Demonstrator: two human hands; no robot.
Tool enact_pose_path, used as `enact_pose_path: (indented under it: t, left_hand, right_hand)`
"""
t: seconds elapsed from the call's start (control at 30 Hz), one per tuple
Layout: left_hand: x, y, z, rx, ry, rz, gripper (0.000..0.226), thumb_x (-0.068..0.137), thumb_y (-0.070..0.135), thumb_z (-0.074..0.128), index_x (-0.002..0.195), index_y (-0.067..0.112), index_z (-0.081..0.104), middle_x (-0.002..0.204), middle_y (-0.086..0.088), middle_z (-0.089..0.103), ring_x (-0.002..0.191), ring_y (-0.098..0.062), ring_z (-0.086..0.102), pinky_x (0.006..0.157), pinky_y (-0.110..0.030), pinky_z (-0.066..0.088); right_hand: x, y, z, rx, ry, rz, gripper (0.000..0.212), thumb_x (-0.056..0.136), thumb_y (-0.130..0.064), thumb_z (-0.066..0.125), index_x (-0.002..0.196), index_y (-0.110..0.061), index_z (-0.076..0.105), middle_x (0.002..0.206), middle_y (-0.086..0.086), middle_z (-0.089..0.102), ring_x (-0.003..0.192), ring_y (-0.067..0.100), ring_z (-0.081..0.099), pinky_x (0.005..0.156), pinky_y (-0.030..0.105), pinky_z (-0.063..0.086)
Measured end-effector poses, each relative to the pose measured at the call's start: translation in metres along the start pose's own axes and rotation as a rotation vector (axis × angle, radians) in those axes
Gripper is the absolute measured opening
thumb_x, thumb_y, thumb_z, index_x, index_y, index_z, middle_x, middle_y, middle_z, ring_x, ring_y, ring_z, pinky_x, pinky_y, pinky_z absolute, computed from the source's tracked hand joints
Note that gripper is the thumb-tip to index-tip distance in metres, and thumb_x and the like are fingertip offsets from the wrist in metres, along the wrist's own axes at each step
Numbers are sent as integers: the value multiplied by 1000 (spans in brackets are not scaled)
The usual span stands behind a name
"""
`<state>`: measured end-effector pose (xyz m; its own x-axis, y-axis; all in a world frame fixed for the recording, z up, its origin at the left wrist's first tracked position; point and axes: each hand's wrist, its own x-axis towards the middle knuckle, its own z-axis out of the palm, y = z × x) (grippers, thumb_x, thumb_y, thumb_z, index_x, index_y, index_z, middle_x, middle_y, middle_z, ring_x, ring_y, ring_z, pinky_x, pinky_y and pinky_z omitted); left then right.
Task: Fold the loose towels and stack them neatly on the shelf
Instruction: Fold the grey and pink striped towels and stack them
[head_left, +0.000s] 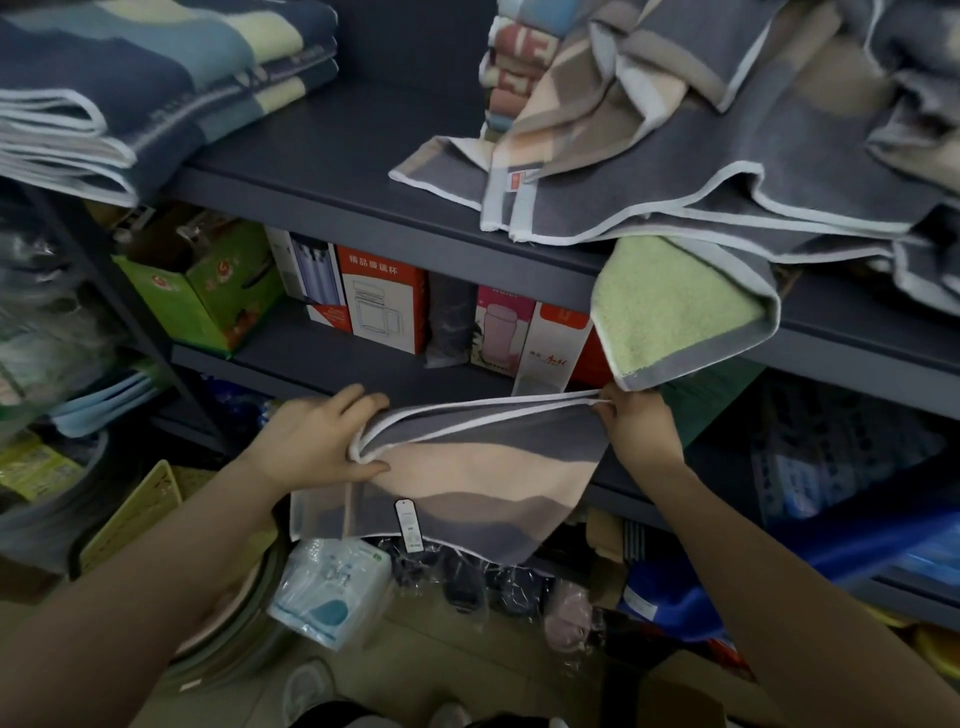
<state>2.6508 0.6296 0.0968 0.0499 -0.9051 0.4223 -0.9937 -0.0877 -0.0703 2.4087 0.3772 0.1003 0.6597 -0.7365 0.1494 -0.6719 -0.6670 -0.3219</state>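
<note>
Here, your landmark is the dark grey shelf (332, 150), a flat matte board with a squared front lip that runs across the whole view. On its right part sprawls a loose heap of towels (727, 130), soft terry in grey, beige and tan blocks edged with white binding, its corners spilling over the lip, and a pale green towel (670, 306) with a grey border hangs from under the heap below the shelf's edge. On the left part of the shelf sits a folded stack of towels (130, 88) in navy, teal and cream, its white-bound edges layered and overhanging the lip. Below the shelf and in front of it, you hold the towel (467, 467) you are folding: it is doubled over, with grey bands above and below a broad peach band, white piping along the top, and a small white tag (408, 525) dangling near its lower edge. Under the shelf, on the next board down, stand printed cardboard boxes (384, 301) in red, white and pink. Your left hand (322, 441) grips the towel's left corner, thumb beneath and fingers curled over the bunched piping. Your right hand (639, 421) pinches the top right corner just below the hanging green towel, drawing the top edge taut between both hands.
</note>
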Motion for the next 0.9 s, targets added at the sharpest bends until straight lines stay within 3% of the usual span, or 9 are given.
enact_pose_path:
  t: [0.1,0.17,0.23,0.4,0.57,0.67,0.73,0.83,0.9]
  left_hand:
    - [-2,-5,5,-268,67,-378,40,75,44,70,89,9,55,75,-5,61,54,-22,57,44,-24,39]
    - [-3,-12,13,-432,136,-692,28,78,29,72,79,12,49,67,-3,54,57,-20,51,47,-24,33]
    - [-6,-18,20,-493,202,-869,27,81,26,69,75,12,47,64,-4,52,58,-19,47,51,-28,32]
    - [-10,-31,27,-851,333,-1332,35,85,41,61,66,16,47,61,-5,48,61,-21,46,63,-33,36]
    - [-5,-43,28,-917,210,-1729,60,88,58,45,94,0,55,96,-17,53,93,-33,53,83,-40,42]
    - [9,-35,25,-1073,210,-1720,64,88,58,47,113,0,55,98,-15,62,90,-32,59,80,-37,48]
    - [19,-23,18,-1158,195,-1609,58,88,55,49,111,2,57,80,-8,61,73,-23,58,69,-31,46]
    - [34,-3,0,-1343,185,-1400,47,89,47,53,107,5,60,92,-12,65,86,-27,62,85,-39,49]
    - [43,16,-15,-1444,199,-1281,30,89,41,55,93,12,62,90,-10,67,86,-26,63,83,-38,50]
  right_hand:
    - [1,0,0,120,50,56,17,90,-9,57,87,7,63,90,24,62,80,36,60,62,26,32]
    - [0,-5,0,136,41,-5,15,88,-8,59,88,6,64,90,24,63,81,35,59,65,27,34]
    - [-1,-11,4,158,-19,-88,8,87,-4,60,82,2,62,85,24,61,78,35,58,64,33,39]
    - [0,-19,7,245,-178,11,16,89,-13,58,82,-11,44,75,13,56,69,28,54,60,37,43]
    - [-9,-38,3,609,-346,147,8,91,-3,48,94,-10,45,63,5,46,53,12,42,49,22,34]
    - [-17,-62,-9,863,-404,148,9,92,-1,48,89,-9,52,55,7,48,37,9,42,39,19,36]
    - [-22,-81,-18,986,-492,117,17,92,-3,49,84,-14,60,61,7,57,38,9,50,41,19,45]
    - [-31,-107,-28,1189,-637,51,27,92,-1,47,85,-18,68,73,5,68,47,10,61,50,20,53]
    - [-37,-121,-32,1318,-677,19,27,92,0,47,89,-17,68,72,3,70,54,10,65,54,19,54]
